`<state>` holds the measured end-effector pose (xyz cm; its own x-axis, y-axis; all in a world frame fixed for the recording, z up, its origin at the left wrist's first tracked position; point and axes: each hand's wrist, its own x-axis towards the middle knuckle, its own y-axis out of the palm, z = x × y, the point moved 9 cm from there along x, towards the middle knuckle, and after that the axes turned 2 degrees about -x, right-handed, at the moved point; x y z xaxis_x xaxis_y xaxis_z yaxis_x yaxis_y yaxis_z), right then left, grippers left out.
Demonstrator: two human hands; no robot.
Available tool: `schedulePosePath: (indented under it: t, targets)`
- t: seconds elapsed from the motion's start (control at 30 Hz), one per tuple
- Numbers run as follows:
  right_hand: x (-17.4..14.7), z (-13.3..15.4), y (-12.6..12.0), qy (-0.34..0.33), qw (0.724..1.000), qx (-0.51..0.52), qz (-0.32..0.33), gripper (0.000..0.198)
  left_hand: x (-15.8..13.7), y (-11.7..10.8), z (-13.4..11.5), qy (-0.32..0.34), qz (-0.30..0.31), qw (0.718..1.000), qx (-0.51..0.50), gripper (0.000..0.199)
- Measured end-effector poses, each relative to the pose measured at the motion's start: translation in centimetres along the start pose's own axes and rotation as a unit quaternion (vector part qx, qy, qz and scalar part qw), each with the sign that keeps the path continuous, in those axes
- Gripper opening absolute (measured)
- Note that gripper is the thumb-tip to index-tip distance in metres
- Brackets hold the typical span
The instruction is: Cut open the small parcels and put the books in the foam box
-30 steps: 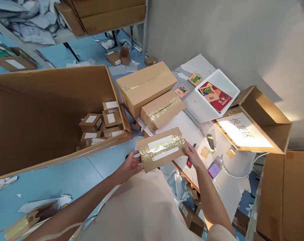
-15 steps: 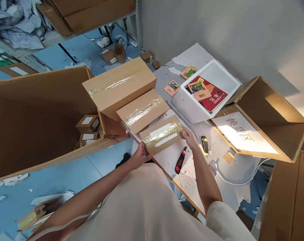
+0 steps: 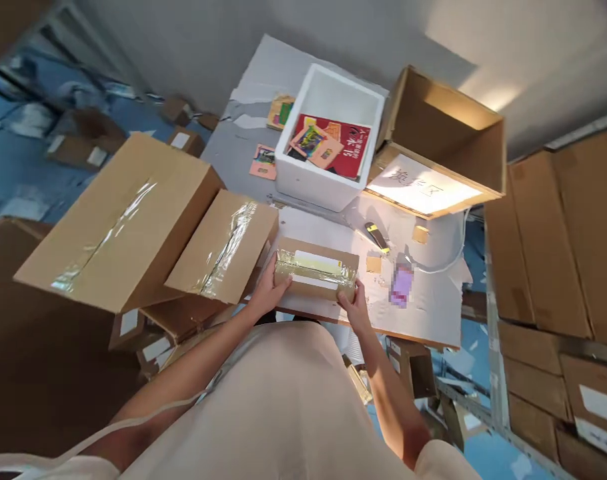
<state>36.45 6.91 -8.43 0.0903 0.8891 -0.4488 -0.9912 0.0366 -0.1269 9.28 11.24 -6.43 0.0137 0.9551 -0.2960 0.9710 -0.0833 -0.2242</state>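
A small taped cardboard box (image 3: 316, 268) with white labels is held level over the near edge of the white table. Its left end is gripped by my left hand (image 3: 269, 288), and my right hand (image 3: 354, 308) grips its near right corner. Just left of it lies a medium cardboard box (image 3: 226, 245) sealed with shiny tape. Farther left is a larger taped cardboard box (image 3: 123, 220). A black-and-yellow box cutter (image 3: 377, 237) lies on the table to the right, near a pixelated purple item (image 3: 401, 285).
A white foam box (image 3: 311, 187) holding a red book (image 3: 352, 143) and cards stands at the back. Beside it an open carton (image 3: 448, 127) lies on its side with a handwritten sheet. Stacked cartons (image 3: 548, 247) fill a rack on the right; a big open carton (image 3: 48, 360) is at lower left.
My view has swung to the right, so the table sits more central. The small box, still in both hands, has turned to lie nearly square to me. The red-and-black cutter is no longer visible.
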Motion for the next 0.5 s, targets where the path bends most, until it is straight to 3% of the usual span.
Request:
schedulePosePath:
  t: [0.2,0.37,0.5]
  targets:
    - [-1.0,-1.7,0.9,-0.037,0.997,0.035,-0.051,0.093,1.5,0.7,2.0,0.043,0.045,0.998,0.030,0.085]
    - [-0.9,-1.2,0.2,-0.075,0.996,0.024,-0.043,0.091,0.9,1.3,3.9,0.034,0.043,0.998,0.015,0.087]
    - [-0.9,-1.7,-0.3,-0.068,0.998,-0.001,0.002,0.099,0.6,1.5,4.4,0.025,0.053,0.998,-0.014,0.098]
